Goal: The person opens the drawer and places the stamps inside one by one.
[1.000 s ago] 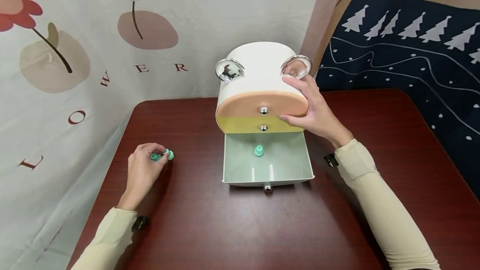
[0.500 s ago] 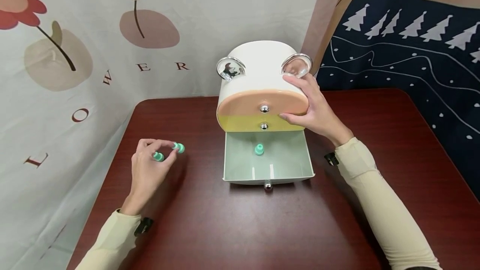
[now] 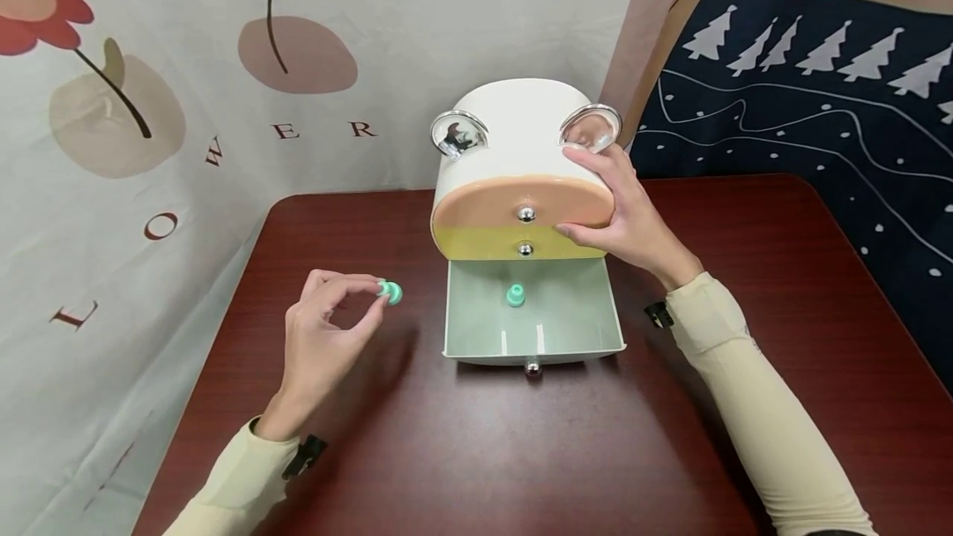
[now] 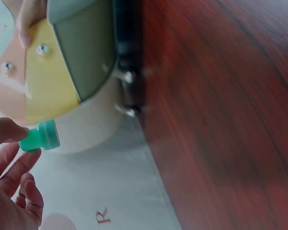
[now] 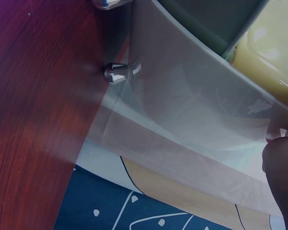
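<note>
My left hand [image 3: 323,337] pinches a small green plastic piece [image 3: 390,293] between thumb and fingertips, above the table left of the drawer. In the left wrist view this stepped green piece [image 4: 42,136] shows a wide flanged end and a narrower end. My right hand [image 3: 629,217] holds the right side of a white rounded mini drawer cabinet [image 3: 517,126], thumb on its front and fingers on top near a silver ear. The pale green bottom drawer [image 3: 551,317] is pulled out, with a similar green piece [image 3: 515,295] standing in it. Peach [image 3: 476,209] and yellow [image 3: 476,245] drawers above are closed.
The cabinet stands on short silver feet [image 5: 116,73] on a dark red wooden table [image 3: 476,445]. A printed white cloth [image 3: 417,31] hangs behind, and a navy cloth with trees [image 3: 789,122] hangs at the right. The open drawer's silver knob [image 3: 533,366] juts toward the front.
My left hand has lifted the pinched green piece and carried it right toward the drawer. Another green piece on the table at left has gone out of sight behind the hand. My right hand stays put.
</note>
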`<move>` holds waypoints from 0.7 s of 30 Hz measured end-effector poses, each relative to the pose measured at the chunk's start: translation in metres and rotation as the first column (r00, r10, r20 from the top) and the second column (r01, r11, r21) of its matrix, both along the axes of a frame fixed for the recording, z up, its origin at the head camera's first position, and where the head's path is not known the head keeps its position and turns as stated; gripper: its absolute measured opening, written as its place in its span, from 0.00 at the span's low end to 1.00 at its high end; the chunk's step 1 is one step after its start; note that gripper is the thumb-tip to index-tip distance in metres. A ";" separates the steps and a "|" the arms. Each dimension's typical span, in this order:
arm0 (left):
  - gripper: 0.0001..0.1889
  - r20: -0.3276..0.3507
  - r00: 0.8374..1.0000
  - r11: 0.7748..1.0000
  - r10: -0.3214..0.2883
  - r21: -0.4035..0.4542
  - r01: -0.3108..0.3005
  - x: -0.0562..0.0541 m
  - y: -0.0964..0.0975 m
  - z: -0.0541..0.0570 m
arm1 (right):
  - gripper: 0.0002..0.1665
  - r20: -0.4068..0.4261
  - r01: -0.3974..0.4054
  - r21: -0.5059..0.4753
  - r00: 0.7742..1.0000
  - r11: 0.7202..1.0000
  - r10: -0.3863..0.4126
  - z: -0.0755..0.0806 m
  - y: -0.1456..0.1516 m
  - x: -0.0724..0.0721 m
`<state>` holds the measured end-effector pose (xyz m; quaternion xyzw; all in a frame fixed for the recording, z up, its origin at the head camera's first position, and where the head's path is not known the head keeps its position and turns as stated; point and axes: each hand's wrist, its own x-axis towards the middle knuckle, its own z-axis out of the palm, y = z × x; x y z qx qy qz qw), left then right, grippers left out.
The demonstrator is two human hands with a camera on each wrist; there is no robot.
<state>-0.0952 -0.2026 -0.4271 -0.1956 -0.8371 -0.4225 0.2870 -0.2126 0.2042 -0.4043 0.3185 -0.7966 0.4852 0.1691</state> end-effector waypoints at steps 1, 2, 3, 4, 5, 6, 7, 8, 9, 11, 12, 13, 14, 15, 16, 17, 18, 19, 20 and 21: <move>0.14 -0.012 1.000 1.000 -0.008 0.010 0.008 0.000 0.004 0.001 | 0.54 -0.001 -0.001 0.001 1.000 1.000 0.001 0.000 0.000 0.000; 0.14 -0.022 1.000 1.000 -0.022 0.023 0.022 0.001 0.007 0.001 | 0.54 -0.002 -0.002 0.001 1.000 1.000 0.002 0.000 0.000 0.000; 0.14 -0.028 0.999 0.999 -0.035 0.034 0.036 0.001 0.012 0.001 | 0.54 -0.002 -0.002 0.001 1.000 1.000 0.002 0.000 0.000 0.000; 0.14 -0.031 0.998 0.998 -0.048 0.043 0.049 0.001 0.016 0.002 | 0.54 -0.005 -0.001 0.001 1.000 1.000 0.001 0.000 0.000 0.000; 0.14 -0.029 0.998 0.997 -0.063 0.052 0.064 0.000 0.021 0.002 | 0.54 -0.008 0.001 0.001 1.000 1.000 -0.001 0.000 0.000 0.000; 0.14 -0.023 0.997 0.995 -0.079 0.056 0.080 0.000 0.025 0.003 | 0.54 -0.008 0.002 -0.001 1.000 1.000 -0.002 0.001 0.000 0.000; 0.14 -0.017 0.995 0.994 -0.096 0.058 0.097 0.000 0.030 0.003 | 0.55 -0.008 0.003 -0.003 1.000 1.000 -0.003 0.001 0.000 0.001; 0.14 -0.010 0.993 0.991 -0.119 0.061 0.119 0.000 0.034 0.003 | 0.55 -0.003 0.004 -0.006 1.000 1.000 -0.004 0.001 0.000 0.001; 0.13 -0.001 0.991 0.989 -0.135 0.060 0.135 0.000 0.039 0.003 | 0.56 -0.002 0.003 -0.008 1.000 1.000 -0.003 0.001 0.000 0.001; 0.13 0.012 0.987 0.986 -0.162 0.054 0.161 -0.001 0.047 0.002 | 0.56 -0.001 0.000 -0.012 1.000 1.000 0.000 0.001 0.000 0.001; 0.12 0.020 0.985 0.984 -0.173 0.048 0.172 -0.002 0.051 0.001 | 0.56 0.000 -0.003 -0.014 1.000 1.000 0.003 0.001 0.000 0.001; 0.12 0.028 0.983 0.983 -0.180 0.044 0.179 -0.003 0.055 0.001 | 0.56 0.000 -0.003 -0.014 1.000 1.000 0.003 0.001 -0.001 0.001; 0.11 0.038 0.982 0.982 -0.187 0.039 0.185 -0.003 0.058 -0.001 | 0.56 -0.002 -0.005 -0.015 1.000 1.000 0.005 0.001 -0.001 0.000; 0.11 0.049 0.980 0.981 -0.191 0.033 0.189 -0.004 0.062 -0.002 | 0.55 -0.004 -0.007 -0.015 1.000 1.000 0.007 0.001 -0.001 0.000; 0.11 0.060 0.979 0.981 -0.195 0.025 0.194 -0.004 0.065 -0.003 | 0.56 -0.003 -0.005 -0.016 1.000 1.000 0.005 0.001 -0.001 0.000; 0.10 0.075 0.977 0.980 -0.199 0.017 0.199 -0.004 0.068 -0.004 | 0.56 -0.001 -0.005 -0.017 1.000 1.000 0.005 0.001 -0.001 0.000; 0.10 0.088 0.976 0.980 -0.199 0.005 0.199 -0.005 0.070 -0.006 | 0.56 0.004 -0.004 -0.019 1.000 1.000 0.004 0.001 -0.001 0.000; 0.10 0.099 0.976 0.980 -0.195 -0.010 0.197 -0.005 0.073 -0.007 | 0.56 0.009 -0.003 -0.020 1.000 1.000 0.003 0.001 -0.001 0.001; 0.10 0.107 0.976 0.981 -0.191 -0.025 0.195 -0.005 0.075 -0.009 | 0.56 0.013 -0.004 -0.021 1.000 1.000 0.004 0.001 -0.001 0.001; 0.09 0.111 0.976 0.980 -0.189 -0.040 0.194 -0.006 0.077 -0.010 | 0.56 0.016 -0.003 -0.020 1.000 1.000 0.003 0.001 -0.001 0.001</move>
